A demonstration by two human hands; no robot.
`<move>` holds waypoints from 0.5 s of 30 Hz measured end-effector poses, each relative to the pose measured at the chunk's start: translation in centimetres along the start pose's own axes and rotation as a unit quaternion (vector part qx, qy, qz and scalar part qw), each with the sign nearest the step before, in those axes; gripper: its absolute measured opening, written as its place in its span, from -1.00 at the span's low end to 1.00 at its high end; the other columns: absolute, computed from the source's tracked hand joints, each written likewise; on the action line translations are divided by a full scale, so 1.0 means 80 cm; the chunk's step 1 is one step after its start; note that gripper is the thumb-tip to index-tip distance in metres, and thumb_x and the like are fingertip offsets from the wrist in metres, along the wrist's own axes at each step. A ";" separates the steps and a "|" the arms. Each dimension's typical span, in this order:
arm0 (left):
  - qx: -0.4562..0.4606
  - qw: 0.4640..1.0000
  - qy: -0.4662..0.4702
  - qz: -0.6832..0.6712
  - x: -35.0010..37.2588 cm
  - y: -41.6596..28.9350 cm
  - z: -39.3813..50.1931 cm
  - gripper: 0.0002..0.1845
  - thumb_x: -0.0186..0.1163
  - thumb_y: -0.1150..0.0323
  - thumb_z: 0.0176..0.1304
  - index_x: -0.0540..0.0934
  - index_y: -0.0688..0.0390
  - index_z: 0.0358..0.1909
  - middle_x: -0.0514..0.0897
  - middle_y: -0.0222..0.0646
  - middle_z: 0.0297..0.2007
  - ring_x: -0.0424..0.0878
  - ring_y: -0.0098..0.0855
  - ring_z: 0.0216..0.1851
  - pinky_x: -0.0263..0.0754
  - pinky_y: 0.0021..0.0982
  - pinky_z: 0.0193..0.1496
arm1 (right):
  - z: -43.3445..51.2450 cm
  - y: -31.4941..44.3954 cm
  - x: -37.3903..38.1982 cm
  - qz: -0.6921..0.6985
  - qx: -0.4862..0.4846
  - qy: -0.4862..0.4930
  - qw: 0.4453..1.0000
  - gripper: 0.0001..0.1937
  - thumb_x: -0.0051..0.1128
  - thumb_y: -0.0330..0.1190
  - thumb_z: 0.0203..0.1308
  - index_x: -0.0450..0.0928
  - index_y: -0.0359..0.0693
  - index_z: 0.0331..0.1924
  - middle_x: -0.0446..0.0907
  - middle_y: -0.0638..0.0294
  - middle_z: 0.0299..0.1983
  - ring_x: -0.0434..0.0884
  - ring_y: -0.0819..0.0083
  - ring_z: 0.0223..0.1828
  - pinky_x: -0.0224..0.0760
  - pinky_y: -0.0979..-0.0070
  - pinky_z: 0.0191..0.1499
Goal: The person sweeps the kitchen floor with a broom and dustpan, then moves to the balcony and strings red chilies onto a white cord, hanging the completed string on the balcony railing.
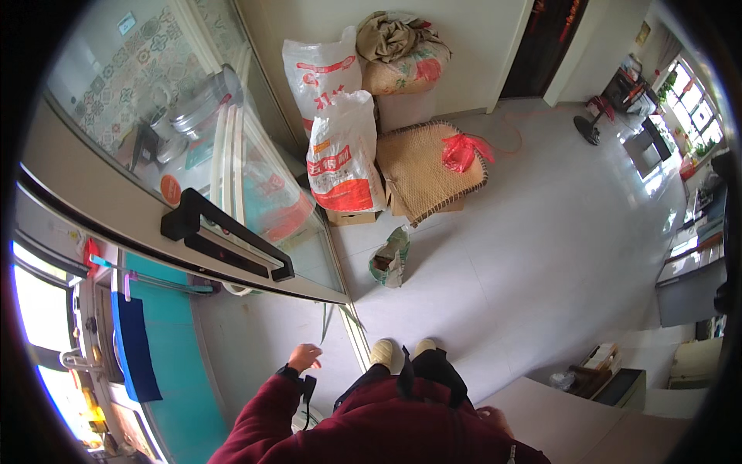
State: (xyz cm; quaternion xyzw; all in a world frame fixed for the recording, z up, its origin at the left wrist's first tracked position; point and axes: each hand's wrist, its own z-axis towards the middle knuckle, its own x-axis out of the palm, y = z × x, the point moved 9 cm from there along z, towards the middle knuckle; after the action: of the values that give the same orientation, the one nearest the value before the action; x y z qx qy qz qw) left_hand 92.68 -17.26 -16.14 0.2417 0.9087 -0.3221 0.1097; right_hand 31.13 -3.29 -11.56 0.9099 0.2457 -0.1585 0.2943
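My left hand [305, 356] hangs low in front of me with bent fingers and holds nothing that shows, near the floor track [355, 335] of a sliding glass door. My right hand [494, 417] is down at my right side beside a pale tabletop [545, 406], partly hidden by my sleeve; its fingers are unclear. The door's black handle [232, 235] is ahead on the left. A small green-and-white bag [394, 261] stands open on the floor ahead, with brown contents.
Large white woven sacks [345, 156] stand by the wall, and a woven bamboo tray [429, 168] bearing a red plastic bag [461, 153] leans beside them. A bulging sack [406, 69] sits behind. Teal cabinets [179, 359] line the left. A pedestal fan [588, 129] stands far right.
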 end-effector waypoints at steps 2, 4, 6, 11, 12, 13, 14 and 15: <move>-0.086 0.972 -0.048 -0.215 0.001 0.058 -0.022 -0.72 0.04 0.23 0.22 0.57 0.24 -0.26 0.67 -0.22 -0.58 0.61 -0.41 -0.61 0.46 -0.45 -0.53 | 0.018 0.031 -0.046 0.008 0.044 -0.013 0.999 -0.76 0.19 -0.32 0.09 0.62 -0.17 -0.15 0.56 0.21 -0.62 0.50 0.52 -0.71 0.35 0.49 -0.66; -0.127 0.953 -0.112 -0.252 0.008 0.102 -0.048 -0.72 0.00 0.23 0.25 0.55 0.24 -0.24 0.66 -0.22 -0.56 0.60 -0.41 -0.62 0.43 -0.46 -0.57 | 0.033 0.070 -0.085 0.005 0.018 -0.045 0.999 -0.72 0.21 -0.37 0.03 0.59 -0.15 -0.12 0.55 0.22 -0.65 0.50 0.52 -0.71 0.35 0.50 -0.65; -0.152 0.942 -0.146 -0.260 0.031 0.131 -0.069 -0.76 0.03 0.28 0.24 0.55 0.25 -0.24 0.67 -0.25 -0.53 0.60 -0.43 -0.60 0.44 -0.47 -0.57 | 0.045 0.107 -0.116 -0.043 -0.059 -0.060 0.996 -0.70 0.23 -0.41 -0.03 0.59 -0.15 -0.12 0.55 0.23 -0.66 0.51 0.51 -0.70 0.36 0.50 -0.62; -0.200 0.926 -0.185 -0.259 0.127 0.138 -0.087 -0.86 0.17 0.41 0.14 0.53 0.29 -0.33 0.64 -0.25 -0.55 0.58 -0.46 -0.61 0.47 -0.48 -0.58 | 0.072 0.101 -0.169 -0.119 -0.111 -0.037 0.986 -0.71 0.24 -0.42 -0.08 0.61 -0.18 -0.18 0.55 0.25 -0.65 0.53 0.53 -0.66 0.40 0.52 -0.54; -0.204 0.937 -0.176 -0.223 0.147 0.123 -0.080 -0.86 0.19 0.41 0.14 0.52 0.27 -0.34 0.64 -0.27 -0.55 0.58 -0.45 -0.60 0.47 -0.47 -0.56 | 0.076 0.083 -0.179 -0.100 -0.089 -0.026 0.991 -0.75 0.20 -0.41 -0.01 0.62 -0.22 -0.19 0.57 0.23 -0.63 0.53 0.54 -0.67 0.39 0.54 -0.57; -0.224 0.943 -0.158 -0.189 0.167 0.109 -0.075 -0.87 0.20 0.42 0.13 0.52 0.26 -0.34 0.63 -0.28 -0.54 0.58 -0.44 -0.60 0.47 -0.45 -0.55 | 0.080 0.079 -0.185 -0.079 -0.130 0.000 0.988 -0.76 0.18 -0.41 0.02 0.62 -0.23 -0.18 0.58 0.22 -0.62 0.53 0.54 -0.67 0.39 0.55 -0.58; -0.203 0.954 -0.141 -0.170 0.182 0.082 -0.059 -0.88 0.25 0.44 0.08 0.54 0.28 -0.43 0.61 -0.30 -0.58 0.56 -0.44 -0.63 0.46 -0.47 -0.58 | 0.081 0.073 -0.190 -0.058 -0.170 0.028 0.983 -0.77 0.16 -0.40 0.05 0.62 -0.25 -0.18 0.59 0.21 -0.61 0.53 0.54 -0.68 0.39 0.56 -0.59; -0.153 0.972 -0.109 -0.142 0.195 0.046 -0.042 -0.86 0.28 0.43 0.05 0.55 0.29 -0.49 0.60 -0.30 -0.60 0.56 -0.46 -0.62 0.46 -0.47 -0.56 | 0.082 0.067 -0.198 -0.036 -0.209 0.056 0.976 -0.78 0.14 -0.40 0.08 0.62 -0.26 -0.17 0.60 0.20 -0.60 0.53 0.54 -0.68 0.38 0.57 -0.60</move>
State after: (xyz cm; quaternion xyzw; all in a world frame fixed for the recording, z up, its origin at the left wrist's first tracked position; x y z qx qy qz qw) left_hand 80.99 -6.85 -21.08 0.0537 0.9547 -0.2165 0.1972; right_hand 19.98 -16.68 -7.33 0.8263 0.3218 -0.0632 0.4580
